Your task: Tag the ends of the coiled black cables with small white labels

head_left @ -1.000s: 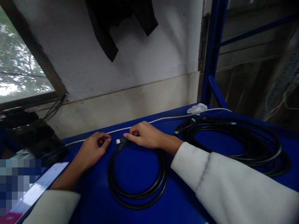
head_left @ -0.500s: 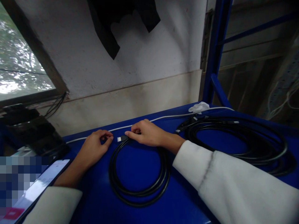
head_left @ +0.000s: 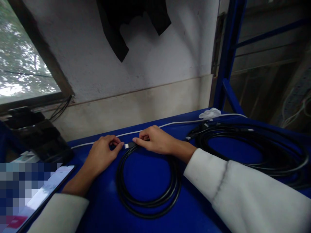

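Observation:
A coiled black cable (head_left: 148,204) lies on the blue tabletop in front of me. My right hand (head_left: 153,139) pinches it just behind its flat plug (head_left: 130,145), at the top of the coil. The plug's pale metal-looking end points left. My left hand (head_left: 107,149) has curled fingers, with thumb and forefinger brought together just left of the plug end. Whether anything small is between those fingertips I cannot make out. Some of the cable under my right hand is hidden.
More coiled black cables (head_left: 243,166) lie to the right. A thin white cable (head_left: 172,123) runs along the back, near crumpled white plastic (head_left: 210,113). At the left are a phone (head_left: 52,186) and a black object (head_left: 40,137). A blue metal post (head_left: 228,55) rises behind.
My left hand has come a little nearer to the plug end. My right hand keeps its pinch on the cable. The whole view has shifted slightly.

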{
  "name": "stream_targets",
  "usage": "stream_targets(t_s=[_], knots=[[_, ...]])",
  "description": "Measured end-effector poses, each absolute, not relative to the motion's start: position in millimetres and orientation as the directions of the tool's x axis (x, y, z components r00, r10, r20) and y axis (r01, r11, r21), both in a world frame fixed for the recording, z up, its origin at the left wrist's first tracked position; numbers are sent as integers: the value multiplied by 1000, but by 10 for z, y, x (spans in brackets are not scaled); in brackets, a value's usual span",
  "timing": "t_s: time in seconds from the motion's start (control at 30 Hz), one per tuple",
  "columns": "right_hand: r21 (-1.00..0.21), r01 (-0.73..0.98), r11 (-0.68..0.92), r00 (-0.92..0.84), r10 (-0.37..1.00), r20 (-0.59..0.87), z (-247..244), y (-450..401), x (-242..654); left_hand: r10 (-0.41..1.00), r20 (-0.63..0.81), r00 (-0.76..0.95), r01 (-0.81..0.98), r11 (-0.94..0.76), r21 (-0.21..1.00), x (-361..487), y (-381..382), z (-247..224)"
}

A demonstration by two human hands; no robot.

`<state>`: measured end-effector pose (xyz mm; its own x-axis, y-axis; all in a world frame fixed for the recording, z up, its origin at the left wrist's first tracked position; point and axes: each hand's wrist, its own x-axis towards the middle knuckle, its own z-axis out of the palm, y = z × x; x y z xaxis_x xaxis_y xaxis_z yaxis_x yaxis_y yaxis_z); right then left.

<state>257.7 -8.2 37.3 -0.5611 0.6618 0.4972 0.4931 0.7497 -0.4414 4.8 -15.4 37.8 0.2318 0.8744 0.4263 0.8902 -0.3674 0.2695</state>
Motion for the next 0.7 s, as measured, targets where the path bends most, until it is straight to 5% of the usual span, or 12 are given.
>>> stream_targets(t_s=[0.7], knots=[[-465, 451, 762, -577, 647, 499, 335, -60, 2576, 880, 434, 194, 917, -320, 238, 38, -175, 399]])
